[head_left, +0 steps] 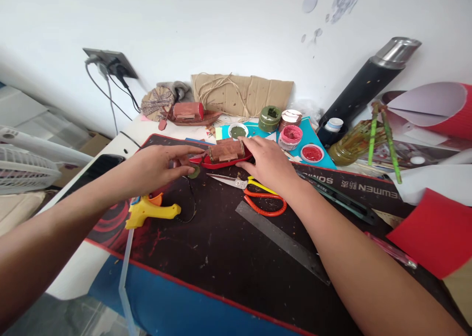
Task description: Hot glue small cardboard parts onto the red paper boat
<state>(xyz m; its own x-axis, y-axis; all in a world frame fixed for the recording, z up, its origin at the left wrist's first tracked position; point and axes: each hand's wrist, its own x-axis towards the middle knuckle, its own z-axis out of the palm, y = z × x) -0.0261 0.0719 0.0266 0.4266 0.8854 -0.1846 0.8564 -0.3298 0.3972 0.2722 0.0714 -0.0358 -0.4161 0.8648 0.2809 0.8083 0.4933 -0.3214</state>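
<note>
A small red model boat [225,153] with a brown curved cover sits at the back of the dark mat. My right hand [263,160] rests over its right end, thumb in front and fingers behind, gripping it. My left hand [162,165] is at the boat's left end, index finger stretched to the hull. Beneath its thumb is a small round green piece [193,171], close to the boat's left tip. Scissors [254,188] with red and yellow handles lie just in front of the boat, and a yellow glue gun [153,212] lies below my left hand.
A metal ruler [282,240] and a dark green cutter [339,198] lie on the mat [206,257]. Behind are open paint jars [269,118], a second brown boat [188,113] and cardboard [258,95]. A black flask [363,80] leans at the right, above red paper [435,232].
</note>
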